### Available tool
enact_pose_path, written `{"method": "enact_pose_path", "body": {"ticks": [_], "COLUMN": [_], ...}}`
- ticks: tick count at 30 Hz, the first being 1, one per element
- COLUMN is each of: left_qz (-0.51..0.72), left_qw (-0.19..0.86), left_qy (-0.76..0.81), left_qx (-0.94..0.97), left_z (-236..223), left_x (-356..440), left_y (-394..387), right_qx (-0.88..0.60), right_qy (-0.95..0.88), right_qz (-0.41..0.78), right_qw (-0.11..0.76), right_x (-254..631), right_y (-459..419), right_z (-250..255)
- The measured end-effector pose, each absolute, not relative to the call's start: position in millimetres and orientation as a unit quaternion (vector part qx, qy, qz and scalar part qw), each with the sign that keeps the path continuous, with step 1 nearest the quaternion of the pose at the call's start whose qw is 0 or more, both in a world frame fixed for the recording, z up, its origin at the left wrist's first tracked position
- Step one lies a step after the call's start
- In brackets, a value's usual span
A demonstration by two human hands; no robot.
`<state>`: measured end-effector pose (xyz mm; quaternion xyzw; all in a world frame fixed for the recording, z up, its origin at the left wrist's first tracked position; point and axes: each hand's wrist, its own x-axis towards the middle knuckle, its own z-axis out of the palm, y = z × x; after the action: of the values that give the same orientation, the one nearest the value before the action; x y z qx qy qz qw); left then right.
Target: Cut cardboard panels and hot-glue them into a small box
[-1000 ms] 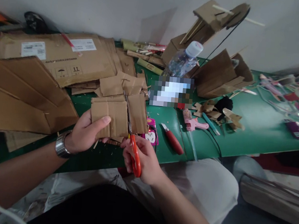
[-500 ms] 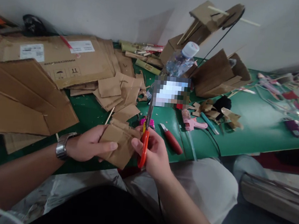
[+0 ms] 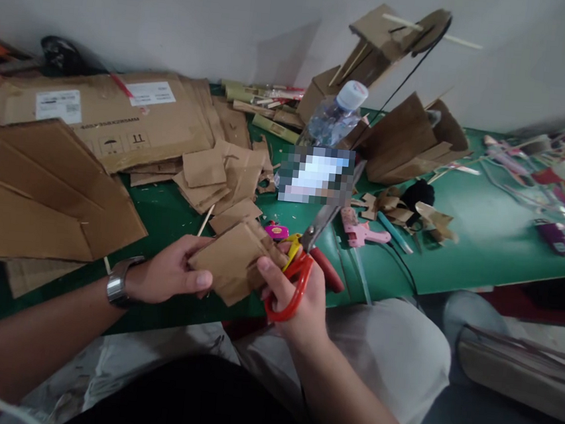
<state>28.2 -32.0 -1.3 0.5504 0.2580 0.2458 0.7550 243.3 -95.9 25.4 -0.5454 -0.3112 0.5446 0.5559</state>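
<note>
My left hand point(image 3: 171, 271) is closed on a small cardboard piece point(image 3: 231, 257), thumb on top, above the near edge of the green table. In my right hand point(image 3: 298, 300) are red-and-yellow scissors point(image 3: 291, 286), their blades tilted up and to the right, away from the cardboard. The right thumb and fingers also pinch the right edge of the cardboard, where a darker folded strip point(image 3: 264, 243) shows. The fingertips beneath the piece are hidden. Partly behind the scissors lies a red-handled knife point(image 3: 327, 269).
Loose cardboard scraps point(image 3: 244, 168) and a large flattened box point(image 3: 106, 115) lie beyond my left hand. An open cardboard box point(image 3: 29, 194) stands at left. Past the scissors are a pink glue gun point(image 3: 365, 233), a plastic bottle point(image 3: 331, 120) and a cardboard model point(image 3: 379, 35) on the table point(image 3: 490, 238).
The scissors blades have come off the cardboard and swung up and right. The cardboard has moved lower and turned, and my right hand now grips its edge too.
</note>
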Motion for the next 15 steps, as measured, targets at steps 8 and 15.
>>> {"method": "enact_pose_path", "body": {"ticks": [8, 15], "left_qz": [0.303, 0.246], "left_qw": [0.702, 0.722], "left_qy": [0.363, 0.394], "left_qx": [0.533, 0.513], "left_z": [-2.0, 10.0], "left_x": [44.5, 34.0], "left_y": [-56.6, -37.7], "right_qx": [-0.571, -0.523], "right_qy": [-0.315, -0.475], "right_qz": [0.526, 0.443], "right_qw": [0.546, 0.552], "right_x": [232.6, 259.7], "right_y": [-104.6, -92.7], "right_z": [13.0, 26.5]}}
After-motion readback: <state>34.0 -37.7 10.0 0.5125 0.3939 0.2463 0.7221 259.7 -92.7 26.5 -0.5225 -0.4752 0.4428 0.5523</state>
